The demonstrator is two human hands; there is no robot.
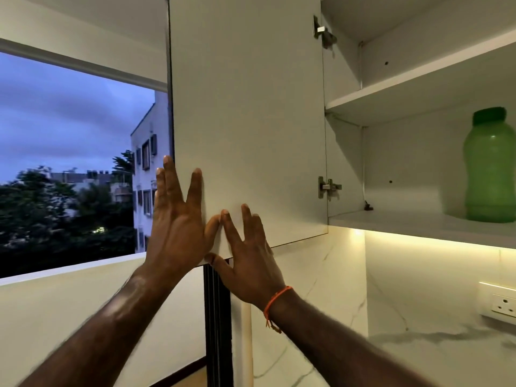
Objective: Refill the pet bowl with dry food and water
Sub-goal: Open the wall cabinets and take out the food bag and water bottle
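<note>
1. Against the lower part of the open cabinet door (248, 107), both hands lie flat with fingers spread, gripping nothing.
2. The left hand (178, 219) is pressed near the door's free edge, its longest fingers reaching up beside the window (69, 152).
3. The right hand (248, 258) sits lower, at the door's bottom edge, thumb hooked under that edge; its index fingertip touches the left thumb. An orange thread band (275, 303) circles the right wrist.
4. Inside the cabinet, a green bottle (487, 169) with a green cap stands upright on the lower shelf (391, 219), towards its right end and well apart from the hands.
5. The upper shelf (391, 93) shows only its underside and front edge.
6. Two metal hinges (328, 187) join the door to the cabinet wall.
7. Below the cabinet, a strip of warm light glows above a marble-patterned desk (446, 347), with a wall socket (499, 301) at the right edge.
8. No pet bowl or dry food is in view.
</note>
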